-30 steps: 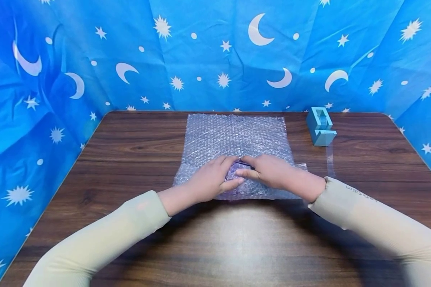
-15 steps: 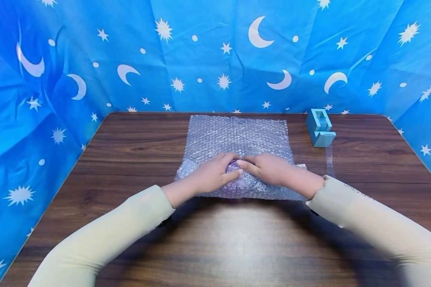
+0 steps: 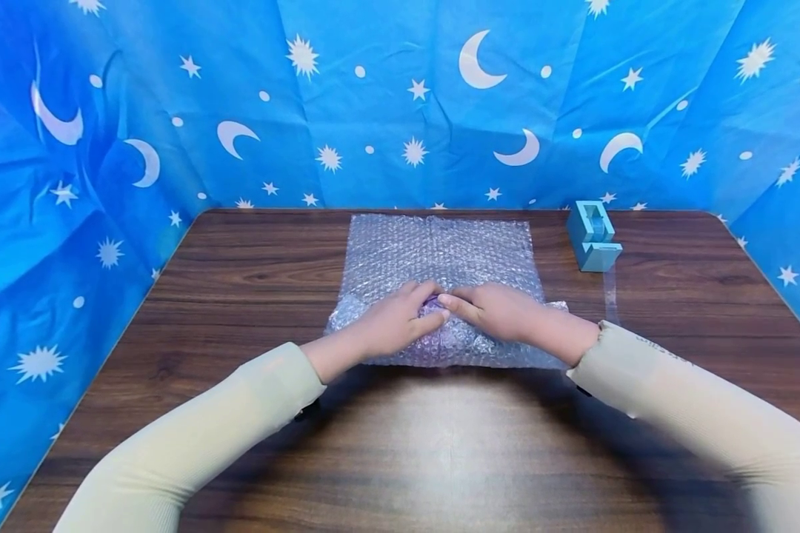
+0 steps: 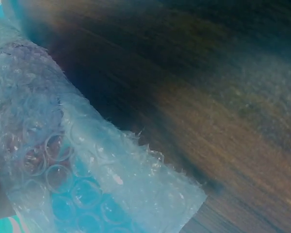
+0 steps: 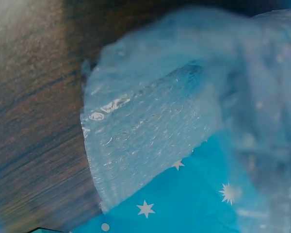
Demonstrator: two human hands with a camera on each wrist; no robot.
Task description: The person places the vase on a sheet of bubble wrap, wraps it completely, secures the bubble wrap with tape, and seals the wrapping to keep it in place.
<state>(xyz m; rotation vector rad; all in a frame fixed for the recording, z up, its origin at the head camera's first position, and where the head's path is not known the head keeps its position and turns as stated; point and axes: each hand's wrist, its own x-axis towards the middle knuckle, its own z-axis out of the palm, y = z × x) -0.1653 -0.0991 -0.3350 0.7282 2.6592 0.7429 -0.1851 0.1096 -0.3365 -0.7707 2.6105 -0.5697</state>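
Observation:
A sheet of bubble wrap (image 3: 440,252) lies across the middle of the table, with its near part folded over a purplish object (image 3: 430,342). That object's kind is hidden by the wrap. My left hand (image 3: 396,323) grips the folded bundle from the left, and my right hand (image 3: 510,314) holds it from the right. Both thumbs lie on the near side and almost meet; the other fingers bend over the far side, partly hidden. Close up in the left wrist view, a loose end of bubble wrap (image 4: 131,174) sticks out. The right wrist view shows another open, curved end of wrap (image 5: 145,126).
A light blue tape dispenser (image 3: 593,237) stands at the back right of the wooden table (image 3: 240,259). From it a strip of clear tape (image 3: 610,296) hangs toward my right sleeve. A blue curtain (image 3: 400,96) with moons and stars surrounds the table's back and sides.
Less of the purple object shows between my hands than one second ago. My right thumb has shifted up slightly, closer to the left fingers. Over the last half second the hands stay nearly still.

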